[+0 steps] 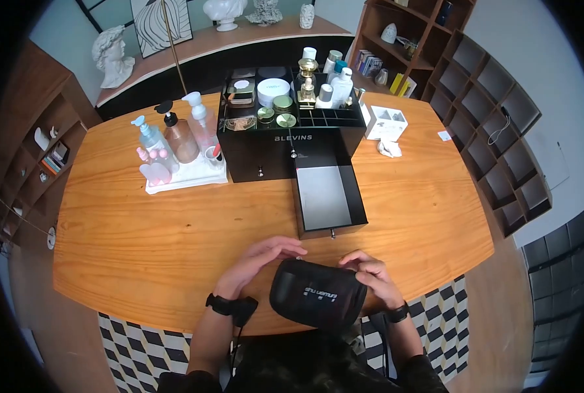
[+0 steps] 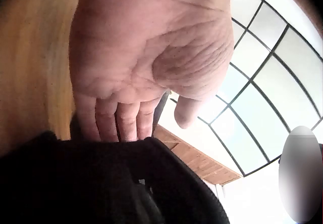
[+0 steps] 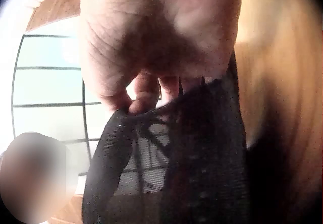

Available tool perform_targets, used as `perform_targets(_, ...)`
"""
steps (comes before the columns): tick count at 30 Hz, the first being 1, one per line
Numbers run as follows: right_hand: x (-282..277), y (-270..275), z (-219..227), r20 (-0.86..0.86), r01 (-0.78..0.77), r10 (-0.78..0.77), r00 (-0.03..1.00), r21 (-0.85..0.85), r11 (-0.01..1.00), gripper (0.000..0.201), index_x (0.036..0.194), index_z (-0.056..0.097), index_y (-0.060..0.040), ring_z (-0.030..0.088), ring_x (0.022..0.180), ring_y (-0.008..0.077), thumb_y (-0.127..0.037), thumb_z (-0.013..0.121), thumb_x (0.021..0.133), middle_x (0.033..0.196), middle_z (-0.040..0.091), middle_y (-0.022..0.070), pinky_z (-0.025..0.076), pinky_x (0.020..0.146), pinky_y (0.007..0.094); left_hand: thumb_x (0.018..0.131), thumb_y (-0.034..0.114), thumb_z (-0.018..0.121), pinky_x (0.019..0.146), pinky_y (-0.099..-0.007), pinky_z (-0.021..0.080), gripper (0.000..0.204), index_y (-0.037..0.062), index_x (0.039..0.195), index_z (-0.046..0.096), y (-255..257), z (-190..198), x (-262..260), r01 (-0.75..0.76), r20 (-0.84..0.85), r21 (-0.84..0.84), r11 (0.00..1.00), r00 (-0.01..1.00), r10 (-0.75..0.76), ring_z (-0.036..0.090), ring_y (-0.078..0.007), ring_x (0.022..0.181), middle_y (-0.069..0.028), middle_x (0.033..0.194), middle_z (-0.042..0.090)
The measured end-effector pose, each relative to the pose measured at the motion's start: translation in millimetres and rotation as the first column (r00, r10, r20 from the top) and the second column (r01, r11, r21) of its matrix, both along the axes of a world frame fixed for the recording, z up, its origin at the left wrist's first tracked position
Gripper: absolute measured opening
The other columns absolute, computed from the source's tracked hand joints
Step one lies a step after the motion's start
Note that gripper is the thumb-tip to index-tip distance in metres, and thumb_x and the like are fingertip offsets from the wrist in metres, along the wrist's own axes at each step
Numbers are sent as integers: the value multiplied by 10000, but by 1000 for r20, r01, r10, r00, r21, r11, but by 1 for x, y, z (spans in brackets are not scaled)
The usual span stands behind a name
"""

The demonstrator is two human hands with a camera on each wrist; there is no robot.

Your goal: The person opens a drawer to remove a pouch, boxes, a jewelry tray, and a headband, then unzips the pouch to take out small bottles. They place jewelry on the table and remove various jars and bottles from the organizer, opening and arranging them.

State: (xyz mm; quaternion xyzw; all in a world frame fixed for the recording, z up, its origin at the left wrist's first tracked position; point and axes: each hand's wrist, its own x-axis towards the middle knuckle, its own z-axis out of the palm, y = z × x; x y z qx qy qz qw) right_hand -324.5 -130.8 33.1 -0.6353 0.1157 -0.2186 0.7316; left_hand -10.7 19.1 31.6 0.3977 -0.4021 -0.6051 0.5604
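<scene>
A black soft pouch (image 1: pixel 318 298) lettered "shu uemura" stands tilted near the table's front edge. Thumb and fingers of my right hand (image 1: pixel 376 278) pinch its upper right corner; the right wrist view shows the pouch's dark fabric side (image 3: pixel 207 148) with a see-through mesh part below the thumb. My left hand (image 1: pixel 256 261) lies beyond the pouch's upper left edge, fingers nearly straight. In the left wrist view that palm (image 2: pixel 146 42) faces the camera, and the fingertips go out of sight behind the black pouch (image 2: pixel 75 183). Just past both hands, a pulled-out drawer (image 1: pixel 359 196) shows a bare light-grey bottom.
The drawer belongs to a black "BLEVINS" cosmetics organizer (image 1: pixel 256 157), topped with jars and bottles. Left of it, pump bottles (image 1: pixel 181 139) stand on a white tray (image 1: pixel 187 183). On the right are a white box (image 1: pixel 385 123) and a crumpled tissue (image 1: pixel 389 149).
</scene>
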Motion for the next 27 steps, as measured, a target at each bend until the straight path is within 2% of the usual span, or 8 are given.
perform_targets(2, -11, -7, -8, -145, 19, -35, 989, -111, 994, 279, 915, 662, 36, 627, 1232, 268, -194, 646, 1072, 1299, 677, 151, 483, 1057, 398, 1135, 349, 531, 1171, -368, 447, 454, 31, 1440, 641, -4, -1, -3, 79, 150, -53, 995, 986, -71, 620, -239, 1354, -131, 1410, 690)
perform_targets(7, -13, -26, -8, -152, -24, 2, 988, -140, 990, 249, 1110, 683, 6, 659, 1183, 259, -231, 609, 1113, 1208, 718, 144, 495, 1047, 382, 1142, 289, 551, 1180, -349, 424, 411, 47, 1461, 641, -6, -7, -7, 178, 150, 71, 982, 971, -187, 588, -187, 1366, -71, 1444, 671)
perform_targets(9, 0, -33, 5, -316, -60, -9, 949, -208, 976, 287, 1180, 697, 2, 658, 1187, 225, -263, 604, 1123, 1206, 724, 126, 497, 1049, 357, 1142, 288, 554, 1175, -344, 428, 418, 46, 1472, 634, -7, -8, -6, 199, 123, 71, 977, 971, -207, 584, -181, 1368, -69, 1451, 665)
perform_targets(10, 6, -36, 8, -399, -99, 8, 917, -208, 973, 348, 1307, 671, -7, 656, 1186, 195, -296, 603, 1126, 1256, 715, 98, 492, 1055, 328, 1141, 290, 554, 1174, -344, 428, 420, 49, 1475, 633, -8, -9, -5, 198, 133, 65, 978, 970, -205, 581, -180, 1371, -69, 1453, 664)
perform_targets(16, 41, -58, 6, -376, -224, 164, 912, -121, 967, 444, 1505, 555, -43, 642, 1205, 156, -267, 610, 1125, 1386, 658, 75, 480, 1077, 321, 1137, 304, 562, 1179, -342, 422, 426, 52, 1470, 642, -5, -4, -6, 178, 133, 86, 980, 973, -188, 572, -179, 1382, -61, 1463, 658)
perform_targets(20, 52, -68, 5, -320, -219, 179, 930, -94, 971, 466, 1527, 538, -47, 636, 1213, 144, -232, 637, 1111, 1404, 646, 80, 481, 1083, 321, 1107, 320, 588, 1206, -380, 412, 443, 25, 1427, 675, -7, -4, -8, 197, 86, 90, 976, 975, -205, 582, -235, 1401, -103, 1448, 681)
perform_targets(22, 61, -79, 9, -356, -194, 136, 924, -133, 972, 439, 1517, 532, -17, 631, 1280, 195, -153, 617, 1109, 1463, 624, 113, 487, 1109, 358, 1107, 317, 589, 1211, -382, 406, 439, 23, 1421, 678, -7, -4, -7, 207, 72, 96, 974, 974, -215, 578, -237, 1405, -106, 1449, 680)
perform_targets(27, 89, -103, 16, -295, -162, 129, 947, -90, 983, 456, 1502, 552, -37, 612, 1276, 169, -213, 662, 1095, 1446, 631, 106, 494, 1087, 328, 1105, 316, 596, 1221, -391, 393, 430, 24, 1407, 685, -8, -8, -5, 238, 54, 101, 966, 968, -245, 570, -247, 1411, -110, 1446, 678)
